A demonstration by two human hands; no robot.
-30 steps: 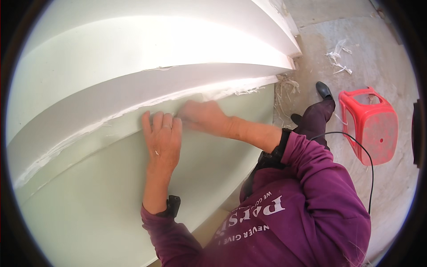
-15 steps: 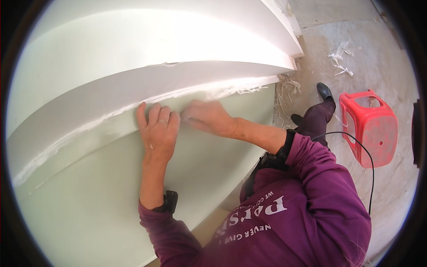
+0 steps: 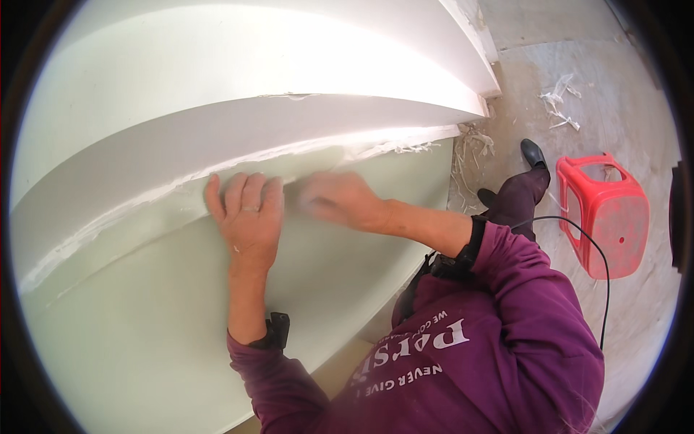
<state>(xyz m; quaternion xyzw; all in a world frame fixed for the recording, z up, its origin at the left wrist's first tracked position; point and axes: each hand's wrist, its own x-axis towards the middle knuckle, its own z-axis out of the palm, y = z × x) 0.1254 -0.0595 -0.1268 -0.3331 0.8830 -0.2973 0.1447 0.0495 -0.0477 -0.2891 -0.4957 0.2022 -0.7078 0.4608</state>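
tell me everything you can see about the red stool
The red stool is moulded plastic, small and boxy, with rounded corners. It lies tipped on its side on the dusty grey floor, to the person's right, past the shoe. One face looks finely textured with a small round hole; the end nearer the top of the picture shows open cut-outs between its legs. A thin black cable arcs across it in the picture; contact is unclear. Neither hand is near it.
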